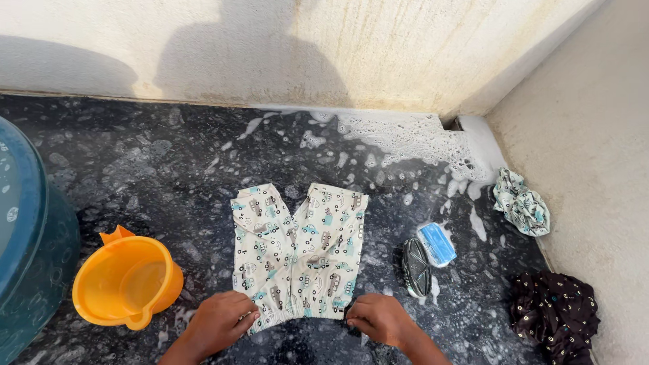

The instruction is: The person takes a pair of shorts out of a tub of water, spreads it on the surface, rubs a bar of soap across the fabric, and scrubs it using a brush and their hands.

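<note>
Small cream cotton child's pants printed with little cars point(297, 253) lie flat at lower centre of the frame on a wet, black speckled stone floor point(169, 169), legs pointing toward the top of the frame, waistband toward the bottom edge. Left hand point(220, 321), lower centre-left, fingers curled, pinching the waistband's left corner. Right hand point(378, 318), lower centre-right, fingers curled on the waistband's right corner. Both hands closed on the cloth, pressing it to the floor.

Orange plastic mug with a handle and spout point(127, 282) sits at lower left, just beside the left hand, not touching it; some water inside. Big teal plastic water drum point(30, 250) at the far left edge, partly cut off, close to the mug.

Right of the pants: dark oval scrub brush point(416, 268), and just beside it a blue soap bar point(437, 243), both on the floor, near the right hand. White soap foam point(419, 142) spreads across upper centre-right toward the wall corner. Crumpled pale printed cloth point(520, 203) at right middle against the wall. Dark brown dotted cloth in a heap point(554, 314) at lower right. Cream plaster wall point(372, 47) across the top, with a shadow of the person on it.
</note>
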